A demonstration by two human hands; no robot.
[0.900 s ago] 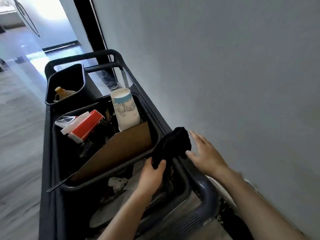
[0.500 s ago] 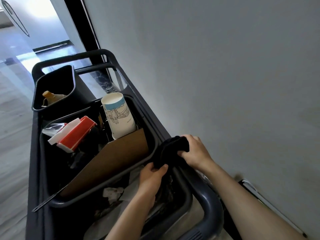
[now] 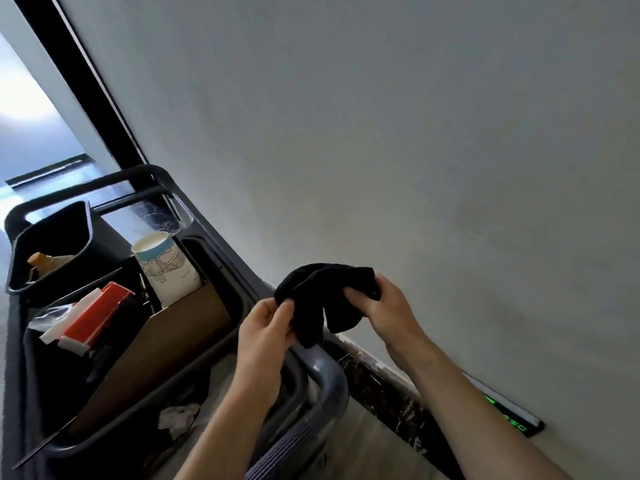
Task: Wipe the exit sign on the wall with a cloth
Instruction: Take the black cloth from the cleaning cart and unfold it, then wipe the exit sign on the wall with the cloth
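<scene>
A black cloth (image 3: 320,299) hangs bunched between my two hands, just above the cart's near handle. My left hand (image 3: 265,332) pinches its left edge with thumb and fingers. My right hand (image 3: 379,310) grips its right end. Low on the grey wall at the lower right sits the exit sign (image 3: 512,417), a dark flat strip with green lit marks, partly hidden behind my right forearm.
A dark cleaning cart (image 3: 325,379) stands against the wall at left, holding a bin with a paper cup (image 3: 166,268), a red-and-white box (image 3: 86,318) and cardboard. A smaller bin (image 3: 20,244) sits farther back. A dark baseboard (image 3: 388,389) runs along the wall.
Both hands lifted the black cloth off the cart's rim and now hold it up between them. My view swung right, bringing the exit sign into sight.
</scene>
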